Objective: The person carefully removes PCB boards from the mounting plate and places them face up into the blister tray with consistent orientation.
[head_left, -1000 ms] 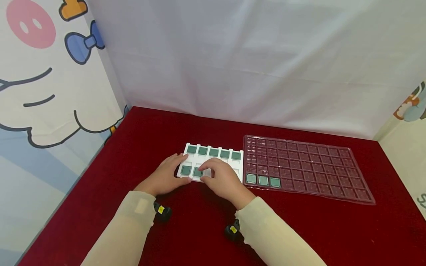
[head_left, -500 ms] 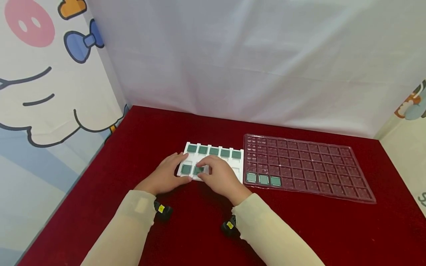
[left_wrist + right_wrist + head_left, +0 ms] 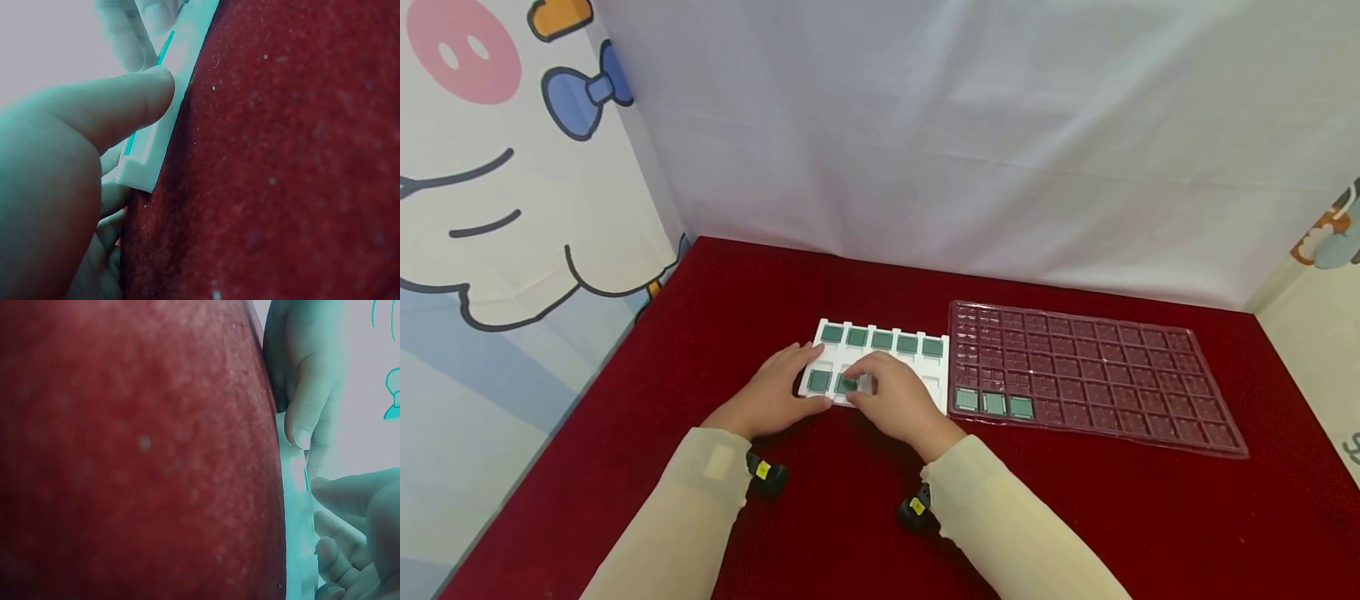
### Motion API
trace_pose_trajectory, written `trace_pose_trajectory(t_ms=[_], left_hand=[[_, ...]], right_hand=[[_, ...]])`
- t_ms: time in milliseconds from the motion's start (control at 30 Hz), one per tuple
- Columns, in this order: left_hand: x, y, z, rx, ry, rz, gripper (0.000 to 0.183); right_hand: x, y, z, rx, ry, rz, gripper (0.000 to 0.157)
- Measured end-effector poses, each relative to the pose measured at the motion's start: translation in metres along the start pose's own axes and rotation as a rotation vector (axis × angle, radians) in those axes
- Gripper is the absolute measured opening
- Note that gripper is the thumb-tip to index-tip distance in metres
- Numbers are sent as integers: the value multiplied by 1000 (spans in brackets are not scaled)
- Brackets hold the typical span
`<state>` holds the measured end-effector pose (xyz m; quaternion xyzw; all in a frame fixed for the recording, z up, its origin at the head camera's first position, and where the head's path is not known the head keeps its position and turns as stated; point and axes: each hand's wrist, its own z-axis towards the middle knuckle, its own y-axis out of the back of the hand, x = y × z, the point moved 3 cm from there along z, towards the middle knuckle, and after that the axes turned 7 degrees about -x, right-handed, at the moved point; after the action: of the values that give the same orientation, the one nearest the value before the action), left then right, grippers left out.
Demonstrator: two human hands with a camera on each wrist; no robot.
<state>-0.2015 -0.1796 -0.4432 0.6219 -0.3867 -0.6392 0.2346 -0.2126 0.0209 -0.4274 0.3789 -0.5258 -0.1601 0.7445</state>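
Observation:
In the head view, a white slotted tray [image 3: 831,358] lies flat on the red cloth. Several square green chips [image 3: 882,340] fill its back row, and one chip [image 3: 819,381] sits front left. My left hand [image 3: 775,392] grips the tray's left end, its thumb on the front edge, as the left wrist view also shows on the tray [image 3: 164,134]. My right hand [image 3: 898,398] pinches a second front-row chip [image 3: 842,384] at its slot with thumb and index finger. The right hand hides slots further right. In the right wrist view, the thumb touches near the tray [image 3: 292,487].
A clear plastic tray [image 3: 1101,372] with many pockets stands right against the white tray. Three green chips [image 3: 994,404] lie in its front left pockets. Red cloth [image 3: 820,533] covers the table, and a white curtain [image 3: 962,142] hangs behind.
My right hand has shifted slightly left and its fingertips now lie closer over the second front chip. The left hand keeps its grip on the tray.

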Motion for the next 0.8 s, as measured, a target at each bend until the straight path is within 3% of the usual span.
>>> trace_pose_trajectory(t_ms=[800], left_hand=[[1, -2, 0, -6, -9, 4, 84]], right_hand=[[7, -5, 3, 15, 0, -98, 24]])
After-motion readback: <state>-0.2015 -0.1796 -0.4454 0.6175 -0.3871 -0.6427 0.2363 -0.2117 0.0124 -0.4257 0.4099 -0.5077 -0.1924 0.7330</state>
